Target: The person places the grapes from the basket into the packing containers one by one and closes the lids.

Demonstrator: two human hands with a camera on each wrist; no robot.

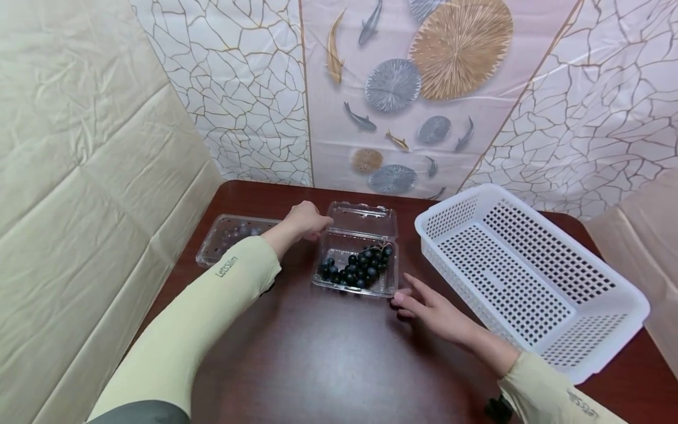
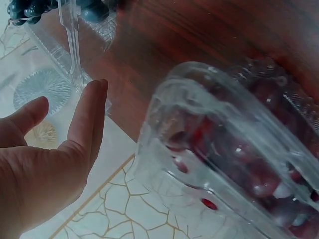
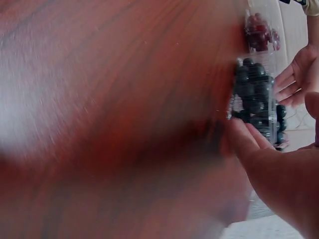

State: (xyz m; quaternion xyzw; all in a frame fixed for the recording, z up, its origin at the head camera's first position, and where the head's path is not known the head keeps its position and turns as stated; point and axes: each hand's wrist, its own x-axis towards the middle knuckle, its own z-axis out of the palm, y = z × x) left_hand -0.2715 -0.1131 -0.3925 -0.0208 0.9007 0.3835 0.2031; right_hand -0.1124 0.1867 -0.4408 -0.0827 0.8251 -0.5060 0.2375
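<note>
A clear plastic clamshell box (image 1: 356,287) stands with its lid (image 1: 362,221) raised at the back. Dark grapes (image 1: 365,265) on their stems lie inside. Beside the box's left rear edge is my left hand (image 1: 304,221); in the left wrist view its fingers (image 2: 87,114) are fairly straight, tips at the clear plastic edge, thumb apart. At the front right corner, my right hand (image 1: 426,306) reaches in with extended fingers. Its fingertips look to be at the box wall in the right wrist view, though exact contact is hard to tell.
Left of the left hand sits a second clear box (image 1: 212,238), partly behind the forearm; reddish grapes (image 2: 259,174) show through its plastic. A white perforated basket (image 1: 508,282) takes up the table's right side. Patterned sheets (image 1: 249,88) hang behind the dark wooden table (image 1: 328,353).
</note>
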